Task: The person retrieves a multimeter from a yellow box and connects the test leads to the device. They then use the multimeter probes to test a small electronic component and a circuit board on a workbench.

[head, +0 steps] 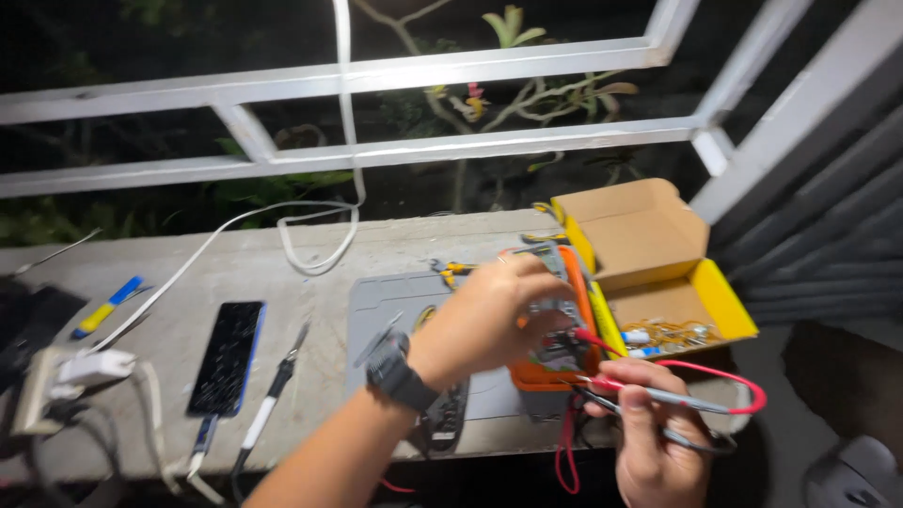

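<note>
Red and black probe leads (691, 400) sit nearest me, pinched together in my right hand (654, 442), whose fingers are clenched around both slim shafts low at the front edge of the concrete counter (310, 263). Their wires loop down and off to the right. Just beyond, my left hand (489, 315), with a black watch on the wrist, reaches across and rests its fingers on the orange-cased meter (555, 372); the fingertips are curled over its face, seemingly on the dial, though I cannot tell whether they are gripping it or only touching. The meter lies on a grey rubber work mat (386, 310), with small tools half hidden under my forearm.

I judge that I am setting the meter up before a measurement, so the next move calls for a careful turn of the selector with the left hand while the right keeps the two probe tips apart.

Left of the mat lie a thin black-handled tool (273, 390) and a dark smartphone with a cracked screen (228, 356), then a blue and yellow tool (108, 306) and a white charger plug (94, 367). To the right stands an open cardboard box with a yellow lining (658, 263). Farthest off, a white cable (320, 235) trails up past the white metal railing (376, 150), with dark plants behind.
</note>
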